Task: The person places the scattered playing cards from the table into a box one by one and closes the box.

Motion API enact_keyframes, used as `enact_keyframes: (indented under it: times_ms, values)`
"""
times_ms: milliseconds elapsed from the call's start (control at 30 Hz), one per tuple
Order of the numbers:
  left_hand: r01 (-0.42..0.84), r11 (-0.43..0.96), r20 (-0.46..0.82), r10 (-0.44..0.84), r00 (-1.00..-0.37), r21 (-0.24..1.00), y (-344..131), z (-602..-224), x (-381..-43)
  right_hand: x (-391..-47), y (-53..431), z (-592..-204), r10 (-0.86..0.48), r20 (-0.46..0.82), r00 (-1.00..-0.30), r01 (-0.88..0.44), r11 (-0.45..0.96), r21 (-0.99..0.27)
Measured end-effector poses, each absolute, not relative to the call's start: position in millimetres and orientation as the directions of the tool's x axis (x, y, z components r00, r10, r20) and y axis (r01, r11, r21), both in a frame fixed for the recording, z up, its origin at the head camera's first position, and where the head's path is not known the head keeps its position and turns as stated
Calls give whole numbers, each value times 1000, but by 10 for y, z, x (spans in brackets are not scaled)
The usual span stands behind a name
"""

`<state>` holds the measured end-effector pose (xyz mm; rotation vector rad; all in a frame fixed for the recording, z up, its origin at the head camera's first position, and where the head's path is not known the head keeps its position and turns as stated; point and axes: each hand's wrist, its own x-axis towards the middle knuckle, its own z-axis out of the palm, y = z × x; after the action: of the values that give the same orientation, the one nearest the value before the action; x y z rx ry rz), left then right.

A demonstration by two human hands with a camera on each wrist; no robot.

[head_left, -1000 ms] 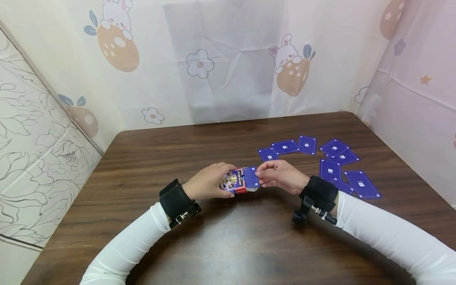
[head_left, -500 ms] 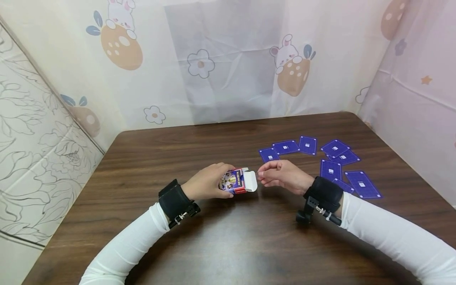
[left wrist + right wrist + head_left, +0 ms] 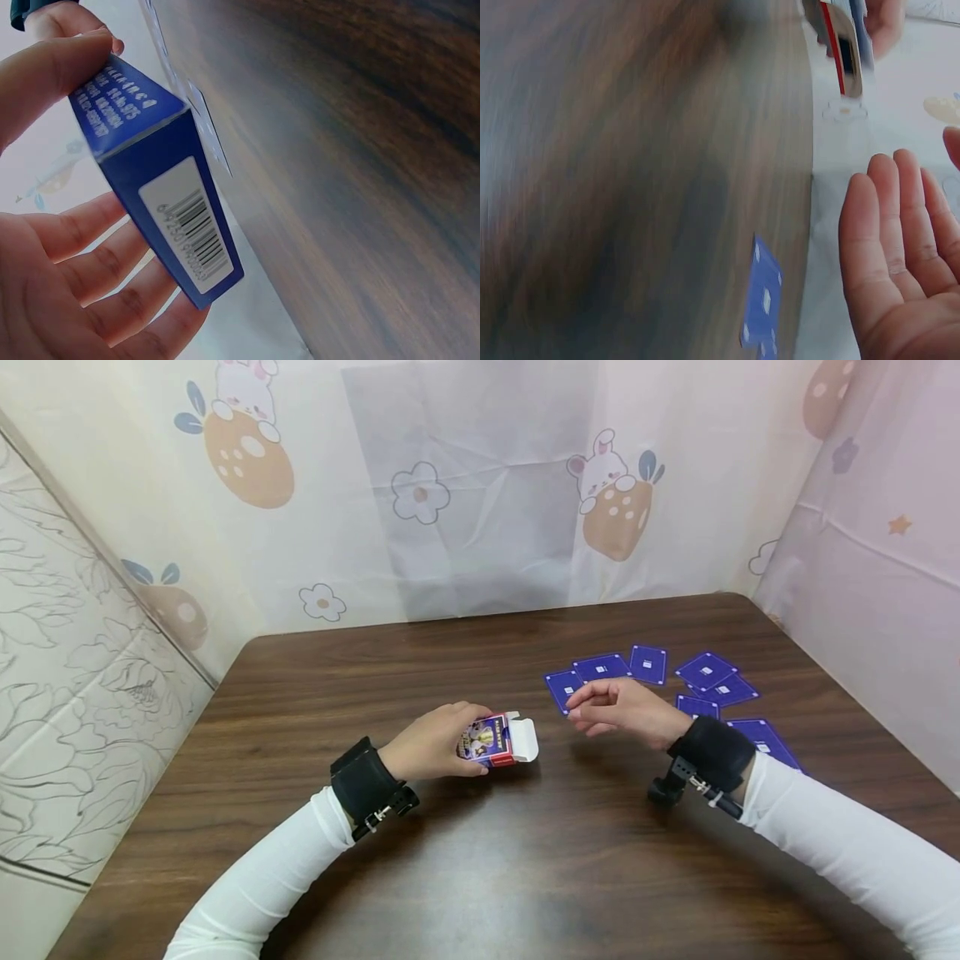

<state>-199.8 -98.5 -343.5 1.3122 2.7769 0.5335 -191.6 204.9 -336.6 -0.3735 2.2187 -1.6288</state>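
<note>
My left hand (image 3: 429,745) grips a small blue and red card box (image 3: 486,740) between thumb and fingers. The box's white end flap (image 3: 523,740) stands open toward the right. In the left wrist view, the barcode end of the card box (image 3: 186,225) faces the camera, with the thumb on one side. My right hand (image 3: 632,710) hovers to the right of the box, apart from it, with fingers loosely bent and nothing in them. Extended fingers of the right hand (image 3: 900,262) show in the right wrist view. Just past its fingertips lies a blue card (image 3: 561,685).
More blue cards (image 3: 648,665) lie scattered face down at the right of the brown table (image 3: 360,668), some overlapping. My right hand and wrist strap (image 3: 712,752) hide some of them. Patterned cloth (image 3: 495,527) hangs behind the table.
A blue card stuck out of the box at my right fingertips; it no longer shows at the box's mouth. My right hand has drawn away rightward and slightly back. The left hand stays nearly still.
</note>
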Motion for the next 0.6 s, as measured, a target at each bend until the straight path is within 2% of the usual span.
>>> enact_keyframes:
  times_ms: [200,400,600]
  values:
    - [756,577,130,762,-635,309,-988,-3438,-2002,-1888,2196,-3310,-384,-93,-919,-83,420,-904]
    - [757,574,124,766,-631,311,-983,-3444,-1985,-1810,2373,-3272,-388,11,-922,-249,569,-784]
    - [741,588,115,753,-648,325,-995,-3428,-1956,-1776,2539,-3223,-425,67,-902,-346,624,-701]
